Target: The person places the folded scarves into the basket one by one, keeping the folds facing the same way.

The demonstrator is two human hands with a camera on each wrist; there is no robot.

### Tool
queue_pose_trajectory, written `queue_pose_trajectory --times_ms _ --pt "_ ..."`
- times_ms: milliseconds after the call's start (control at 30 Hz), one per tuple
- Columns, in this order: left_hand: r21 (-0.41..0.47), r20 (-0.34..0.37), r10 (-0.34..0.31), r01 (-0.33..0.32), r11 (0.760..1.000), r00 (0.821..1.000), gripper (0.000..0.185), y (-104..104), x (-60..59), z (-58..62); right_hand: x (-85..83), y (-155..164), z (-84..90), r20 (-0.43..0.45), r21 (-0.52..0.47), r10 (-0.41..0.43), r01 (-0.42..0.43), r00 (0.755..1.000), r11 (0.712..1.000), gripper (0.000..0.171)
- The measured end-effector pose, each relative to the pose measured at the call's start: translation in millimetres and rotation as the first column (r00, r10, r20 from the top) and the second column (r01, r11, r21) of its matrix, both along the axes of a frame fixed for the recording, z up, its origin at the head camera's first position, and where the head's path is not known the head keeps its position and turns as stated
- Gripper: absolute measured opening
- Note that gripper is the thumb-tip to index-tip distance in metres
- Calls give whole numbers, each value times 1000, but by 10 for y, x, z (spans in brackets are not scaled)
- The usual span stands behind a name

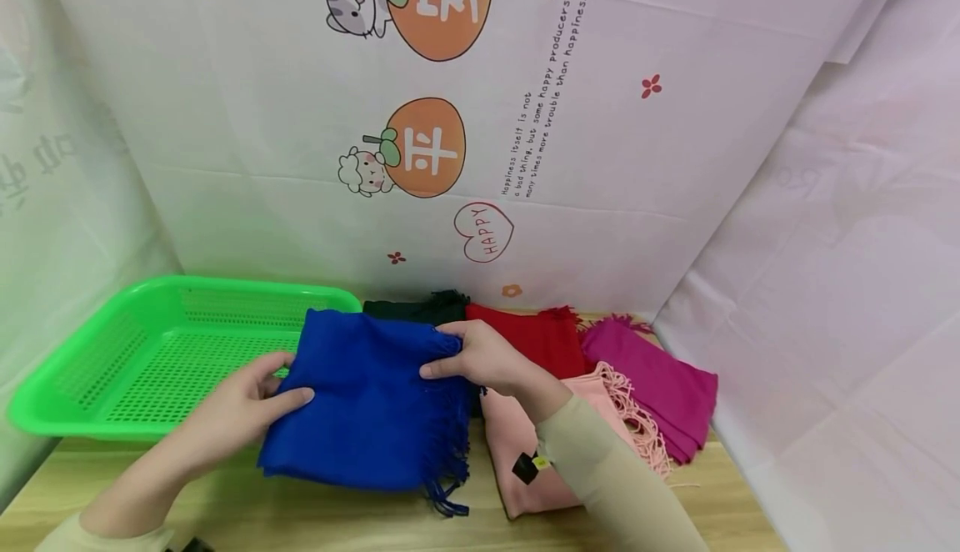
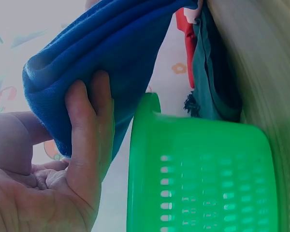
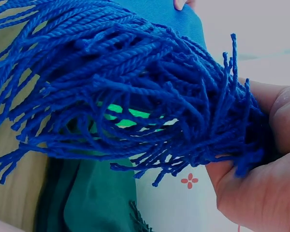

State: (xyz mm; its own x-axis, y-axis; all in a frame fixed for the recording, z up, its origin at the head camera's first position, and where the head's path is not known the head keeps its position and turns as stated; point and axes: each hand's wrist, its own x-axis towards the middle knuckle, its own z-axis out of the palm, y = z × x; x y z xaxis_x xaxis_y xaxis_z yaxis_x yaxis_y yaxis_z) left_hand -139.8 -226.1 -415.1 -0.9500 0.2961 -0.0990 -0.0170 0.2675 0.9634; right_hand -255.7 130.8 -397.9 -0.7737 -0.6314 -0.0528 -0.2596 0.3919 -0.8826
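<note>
A folded blue scarf [image 1: 367, 402] with a fringe along its right side is held up off the table between both hands. My left hand [image 1: 251, 398] pinches its left edge, thumb on top and fingers beneath, as the left wrist view also shows. At the fringed upper right corner, my right hand [image 1: 480, 356] grips the scarf between thumb and fingers. In the right wrist view the blue fringe [image 3: 135, 92] hangs in loose twisted strands. Left of the scarf stands a green plastic basket [image 1: 97, 335] with perforated walls; the scarf overlaps its right end.
Folded fringed scarves lie on the wooden table [image 1: 247, 510]: a dark green one [image 1: 397, 311] behind the blue scarf, a red one [image 1: 528, 339], a pink one [image 1: 517, 444] under the right forearm, and a magenta one [image 1: 667, 385] at far right. White printed cloth [image 1: 600, 227] walls the back and sides.
</note>
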Motion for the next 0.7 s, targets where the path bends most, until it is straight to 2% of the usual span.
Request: queue_pose_trajectory --times_ms 267,467,700 --pt "73 53 10 -14 997 999 67 -108 -69 36 -77 -102 75 -30 30 -4 5 1000 1000 39" --pt "54 39 33 -35 998 999 61 -197 -114 63 -139 -218 146 -26 26 6 -5 1000 1000 43" --pt "24 34 63 -64 998 997 68 -291 -155 98 -242 -342 229 -35 60 19 -17 999 998 44"
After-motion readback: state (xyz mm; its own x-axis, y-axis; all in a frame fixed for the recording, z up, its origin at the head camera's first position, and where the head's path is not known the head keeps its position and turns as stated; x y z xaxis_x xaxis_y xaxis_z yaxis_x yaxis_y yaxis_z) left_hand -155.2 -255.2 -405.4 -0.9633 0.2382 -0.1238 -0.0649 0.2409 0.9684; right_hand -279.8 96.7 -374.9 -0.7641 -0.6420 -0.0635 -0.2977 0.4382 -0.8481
